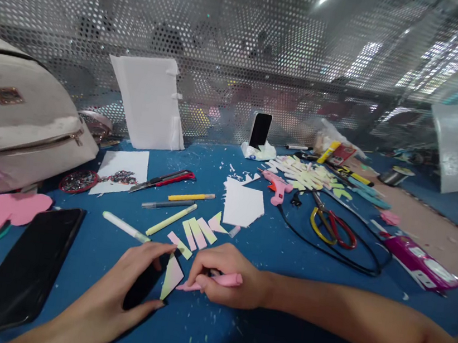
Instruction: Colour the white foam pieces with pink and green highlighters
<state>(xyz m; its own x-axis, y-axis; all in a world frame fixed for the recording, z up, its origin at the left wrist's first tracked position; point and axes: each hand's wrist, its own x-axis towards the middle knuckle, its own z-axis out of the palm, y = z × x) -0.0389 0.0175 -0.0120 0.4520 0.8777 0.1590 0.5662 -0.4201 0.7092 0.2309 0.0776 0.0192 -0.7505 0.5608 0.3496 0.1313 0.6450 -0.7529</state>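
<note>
My right hand is closed round a pink marker, its tip low at the right edge of a small pink-and-green piece of paper. My left hand holds that piece flat on the table, index finger at its top corner and thumb at its bottom corner. Just beyond lie several strips coloured pink and green, and a coloured triangle. A light green marker and a white marker rest above my left hand. A cut white sheet lies farther back.
A black tablet and a pale backpack stand left. A utility knife and yellow marker lie mid-table. Right are a pink glue gun with its cable, scissors, a paper pile and a purple packet.
</note>
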